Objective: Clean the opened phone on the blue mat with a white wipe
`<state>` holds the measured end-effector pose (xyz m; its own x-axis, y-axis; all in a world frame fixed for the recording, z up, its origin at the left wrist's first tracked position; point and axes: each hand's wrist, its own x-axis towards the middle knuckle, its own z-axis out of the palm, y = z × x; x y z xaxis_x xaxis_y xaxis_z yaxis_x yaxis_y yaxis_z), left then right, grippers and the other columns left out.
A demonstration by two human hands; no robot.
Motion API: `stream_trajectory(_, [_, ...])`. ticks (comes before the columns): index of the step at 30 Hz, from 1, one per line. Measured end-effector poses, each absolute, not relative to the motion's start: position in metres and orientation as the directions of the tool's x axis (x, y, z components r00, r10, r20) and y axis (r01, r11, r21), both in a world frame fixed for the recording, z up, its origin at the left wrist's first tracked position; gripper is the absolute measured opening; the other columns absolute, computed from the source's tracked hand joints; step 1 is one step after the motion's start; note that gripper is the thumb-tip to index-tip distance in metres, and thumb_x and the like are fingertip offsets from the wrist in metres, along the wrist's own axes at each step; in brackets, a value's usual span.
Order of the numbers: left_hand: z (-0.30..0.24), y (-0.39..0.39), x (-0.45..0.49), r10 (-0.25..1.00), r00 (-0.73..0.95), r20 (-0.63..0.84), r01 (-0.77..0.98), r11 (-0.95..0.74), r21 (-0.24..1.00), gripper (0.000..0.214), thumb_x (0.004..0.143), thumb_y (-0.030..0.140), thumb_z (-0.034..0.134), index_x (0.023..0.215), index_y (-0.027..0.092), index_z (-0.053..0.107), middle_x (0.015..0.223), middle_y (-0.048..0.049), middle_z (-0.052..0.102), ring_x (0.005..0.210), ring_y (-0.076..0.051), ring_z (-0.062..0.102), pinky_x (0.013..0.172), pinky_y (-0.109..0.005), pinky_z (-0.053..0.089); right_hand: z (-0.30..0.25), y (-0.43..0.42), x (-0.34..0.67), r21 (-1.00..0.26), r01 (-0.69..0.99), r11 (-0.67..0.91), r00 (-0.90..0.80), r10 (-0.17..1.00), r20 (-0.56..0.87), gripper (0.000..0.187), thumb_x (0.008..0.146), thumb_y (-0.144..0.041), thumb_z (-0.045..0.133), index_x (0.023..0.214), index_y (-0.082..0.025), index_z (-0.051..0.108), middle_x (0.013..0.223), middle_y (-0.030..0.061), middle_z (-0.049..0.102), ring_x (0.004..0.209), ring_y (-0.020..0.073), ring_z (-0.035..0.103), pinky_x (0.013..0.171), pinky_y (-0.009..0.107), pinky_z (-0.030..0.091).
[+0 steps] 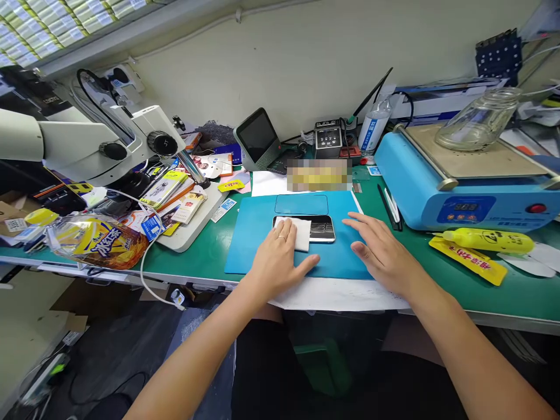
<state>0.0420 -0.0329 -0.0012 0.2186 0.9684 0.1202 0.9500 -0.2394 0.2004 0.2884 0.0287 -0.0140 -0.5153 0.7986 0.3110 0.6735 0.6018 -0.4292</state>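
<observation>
My left hand [280, 256] lies flat, fingers stretched out, on a folded white wipe [303, 234]. Beneath the wipe is a phone [322, 228] with a dark face, its left part mostly covered by the wipe and fingers. The phone rests on a blue work mat [245, 233]. Above the right part of the mat hovers my right hand [387, 248], open and holding nothing, its fingers pointing toward the phone. A thin phone-sized rectangular outline [301, 204] shows on the mat just behind the phone.
A blue heating plate machine [464, 204] with a glass jar [476, 125] stands right, tweezers [391, 207] and a yellow tube [490, 240] near it. Left are a microscope [109, 146] and a drink bottle [98, 239]. White paper [332, 294] lies along the front edge.
</observation>
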Motion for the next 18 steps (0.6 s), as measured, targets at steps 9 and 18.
stream_trajectory(9, [0.003,-0.040,0.064,0.966,0.243,0.090,0.943,-0.257,0.213,0.088,0.096,0.066,0.041,0.151,-0.002,0.031,0.160,-0.0257,0.027,0.151,-0.035,0.022,0.123,-0.046,0.024,-0.015,0.029,0.289,-0.414,0.681,0.604,-0.514,0.797,0.318,0.072,0.097,-0.067,0.021,0.140,-0.018,0.053,0.150,0.0159,0.049,0.140,0.0329,0.043,0.112,0.052,0.042])
stream_trajectory(18, [0.008,-0.001,0.082,0.929,0.362,0.081,0.904,-0.371,0.212,0.087,0.100,0.065,0.033,0.152,-0.005,0.031,0.160,-0.0246,0.029,0.152,-0.034,0.020,0.124,-0.043,0.019,-0.018,0.031,0.290,-0.413,0.659,0.629,-0.521,0.777,0.353,0.068,0.098,-0.065,0.023,0.138,-0.019,0.054,0.147,0.0167,0.051,0.139,0.0324,0.044,0.113,0.053,0.040])
